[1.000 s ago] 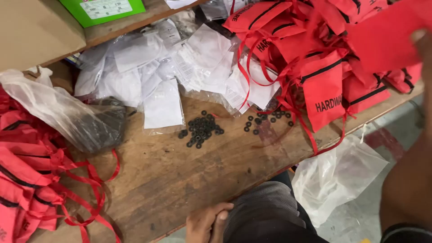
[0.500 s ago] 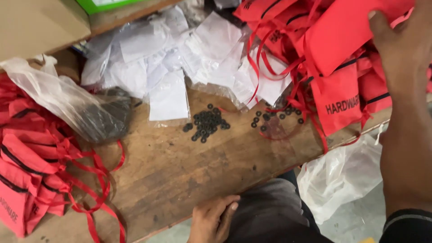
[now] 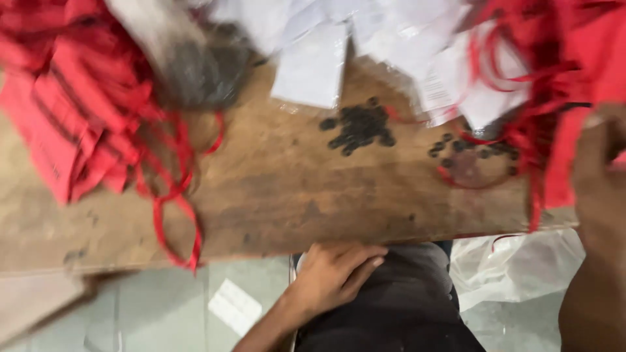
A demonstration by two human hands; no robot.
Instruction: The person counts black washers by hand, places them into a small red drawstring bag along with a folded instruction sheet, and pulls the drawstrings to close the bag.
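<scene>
The view is blurred by motion. My left hand (image 3: 336, 274) rests on my dark-trousered thigh (image 3: 398, 306) just below the front edge of the wooden table (image 3: 280, 195); it holds nothing. At the right edge, my right hand (image 3: 603, 173) is raised and closed on a red pouch (image 3: 564, 160) pulled from the red heap (image 3: 580, 45). A small pile of black washers (image 3: 358, 127) lies on the table, with a looser scatter (image 3: 473, 153) to its right.
A heap of red pouches with red cords (image 3: 65, 111) covers the table's left. Behind it lies a clear bag of dark parts (image 3: 202, 72). White packets (image 3: 313, 65) sit at the back. A clear plastic bag (image 3: 515, 267) and a white slip (image 3: 235, 306) are on the floor.
The view has swung down and left and blurred. My right hand has come lower at the right edge with the red pouch. My left hand stays on my thigh.
</scene>
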